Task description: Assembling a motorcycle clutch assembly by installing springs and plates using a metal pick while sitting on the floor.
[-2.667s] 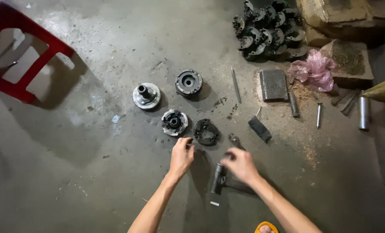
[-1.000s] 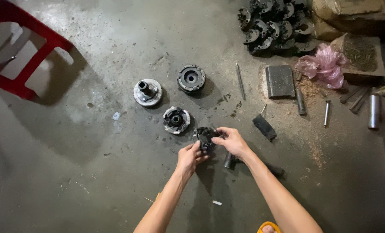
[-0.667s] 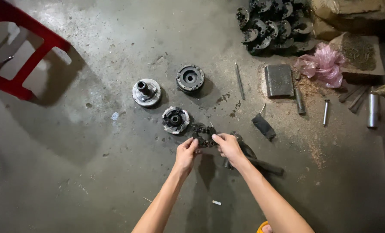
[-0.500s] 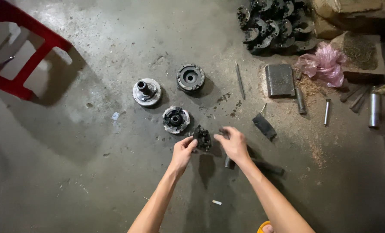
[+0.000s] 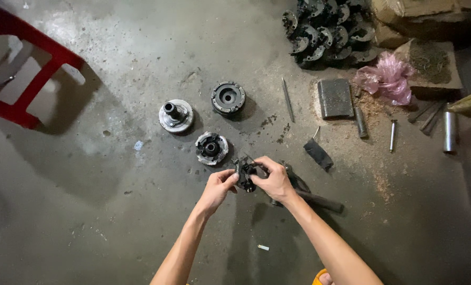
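My left hand (image 5: 218, 187) and my right hand (image 5: 273, 180) both grip a small black metal ring-shaped part (image 5: 244, 172), held just above the concrete floor. Beyond the hands lie three round machine parts: a silver hub with a short shaft (image 5: 175, 114), a dark round drum-like part (image 5: 228, 97) and a silver disc with a black centre (image 5: 211, 147). A dark hammer-like tool (image 5: 309, 197) lies on the floor under my right wrist.
A red plastic stool (image 5: 21, 74) stands at far left. A heap of dark round parts (image 5: 328, 29) sits at the back. A grey metal block (image 5: 335, 97), a thin rod (image 5: 287, 99), pins, a pink plastic bag (image 5: 386, 79) and a small black piece (image 5: 318, 154) lie to the right.
My right hand left the tool on the floor and reached the black ring part. Both hands then took hold of it and now hold it up, closer to me.
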